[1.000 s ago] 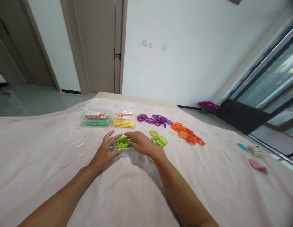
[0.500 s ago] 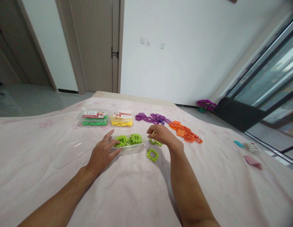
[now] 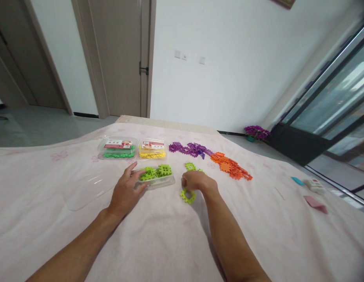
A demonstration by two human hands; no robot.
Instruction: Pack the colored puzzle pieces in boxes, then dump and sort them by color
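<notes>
An uncovered clear plastic box holds several lime-green interlocking pieces. My left hand grips the box's left end, its thumb by the front wall and its fingers at the rim. Right of the box, my right hand reaches down with fingers curled together on the upper edge of a square lime-green ring piece lying on the cloth. The fingertips are partly hidden. Just behind this hand lies another lime-green ring piece, with part of a further one showing beside the knuckles.
Lidded boxes of green pieces and yellow pieces stand behind. Purple pieces and orange pieces lie in piles to the right. A clear lid rests at left. A pink cloth lies far right.
My right hand has moved down from beside the box's far right corner to the nearer ring piece. The box and my left hand have shifted slightly left.
</notes>
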